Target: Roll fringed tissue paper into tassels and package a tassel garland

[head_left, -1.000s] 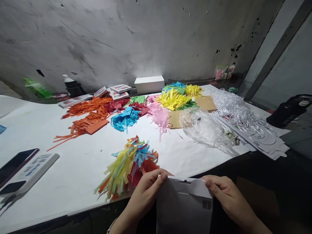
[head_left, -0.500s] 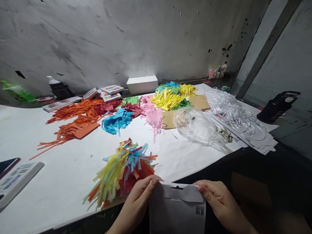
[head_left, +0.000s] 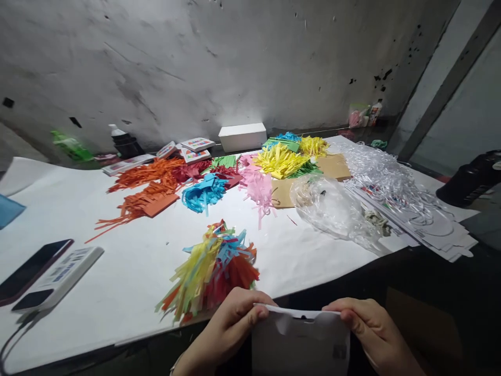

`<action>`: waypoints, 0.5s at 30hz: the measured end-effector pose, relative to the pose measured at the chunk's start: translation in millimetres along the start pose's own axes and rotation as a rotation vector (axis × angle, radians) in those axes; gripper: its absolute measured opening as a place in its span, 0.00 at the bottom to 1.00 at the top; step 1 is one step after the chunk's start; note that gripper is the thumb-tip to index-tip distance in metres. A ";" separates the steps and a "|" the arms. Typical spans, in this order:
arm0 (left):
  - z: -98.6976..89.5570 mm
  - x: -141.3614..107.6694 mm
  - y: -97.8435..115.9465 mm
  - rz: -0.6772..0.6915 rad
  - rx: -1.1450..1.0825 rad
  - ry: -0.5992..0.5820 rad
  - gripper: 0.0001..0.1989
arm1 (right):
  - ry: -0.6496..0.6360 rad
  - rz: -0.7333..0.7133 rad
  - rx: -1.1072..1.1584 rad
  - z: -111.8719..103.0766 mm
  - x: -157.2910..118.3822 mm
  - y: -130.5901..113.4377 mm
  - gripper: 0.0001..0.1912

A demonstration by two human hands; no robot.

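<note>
White carton (head_left: 299, 344) held in front of the near edge of the bench (head_left: 133, 287), right of that edge's middle; its lower part runs out of frame, so any support beneath cannot be seen.

Left hand (head_left: 237, 326): grip closed on the carton's upper left corner, thumb on the near face. Right hand (head_left: 373, 331): grip closed likewise on the upper right corner. Fingertips behind the carton are hidden. A notched flap (head_left: 287, 324) lies along the top; whether it is fully tucked cannot be told.

Multicoloured fringe bundle (head_left: 211, 274) lies at the bench's near edge, just beside the left hand.

Risks (judged): hold is at the top corners only, so an uneven pull could crease the card or tear the flap. If one side slipped, the carton could swing and drop below the edge. A leftward sweep of the left hand could catch loose strips and drag the bundle off the bench.
</note>
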State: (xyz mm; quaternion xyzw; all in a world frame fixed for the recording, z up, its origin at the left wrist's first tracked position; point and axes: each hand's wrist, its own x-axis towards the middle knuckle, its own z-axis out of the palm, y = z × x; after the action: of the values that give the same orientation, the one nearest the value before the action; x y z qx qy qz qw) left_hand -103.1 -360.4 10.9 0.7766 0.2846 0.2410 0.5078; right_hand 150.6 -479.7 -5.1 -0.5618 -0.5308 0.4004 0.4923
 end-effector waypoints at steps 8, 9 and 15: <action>-0.7 -1.7 3.0 0.019 0.074 0.020 0.19 | 0.087 -0.018 -0.130 6.9 8.8 18.2 0.23; 0.0 -1.2 3.5 0.007 0.044 0.028 0.19 | 0.070 -0.046 -0.166 5.4 10.5 21.1 0.21; 17.4 5.2 -3.5 -0.166 -0.236 0.246 0.29 | 0.174 -0.206 -0.283 5.6 14.8 21.4 0.17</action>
State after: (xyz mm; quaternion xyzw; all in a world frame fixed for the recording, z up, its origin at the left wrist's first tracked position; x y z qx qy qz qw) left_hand -88.5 -367.0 1.7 0.6501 0.3774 0.3231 0.5750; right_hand 151.2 -463.4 -26.0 -0.6005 -0.5921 0.2191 0.4908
